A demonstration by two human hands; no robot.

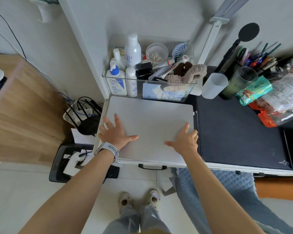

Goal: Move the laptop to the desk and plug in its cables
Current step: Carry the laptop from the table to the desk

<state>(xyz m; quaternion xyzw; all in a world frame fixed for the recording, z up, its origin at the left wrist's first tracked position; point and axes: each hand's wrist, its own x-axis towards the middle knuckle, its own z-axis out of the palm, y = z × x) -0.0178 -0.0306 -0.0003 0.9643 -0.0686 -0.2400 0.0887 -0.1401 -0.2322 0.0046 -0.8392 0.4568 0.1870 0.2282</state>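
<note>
A closed silver laptop (pixel 150 125) lies flat on the left end of the white desk (pixel 227 167). My left hand (pixel 115 132), with a watch on the wrist, rests spread on the lid near its left edge. My right hand (pixel 184 141) lies on the lid near its right edge, fingers curled over that edge. Cables (pixel 81 155) lie in a black tray (pixel 57 166) on the floor to the left of the desk. No cable is seen at the laptop.
A clear organiser (pixel 108 76) of bottles and toiletries stands just behind the laptop. A dark desk mat (pixel 235 132) lies to its right, with cups, pens and snack packets (pixel 277 98) beyond. A black router (pixel 88 122) sits left of the desk. A quilted chair (pixel 227 183) is under the desk.
</note>
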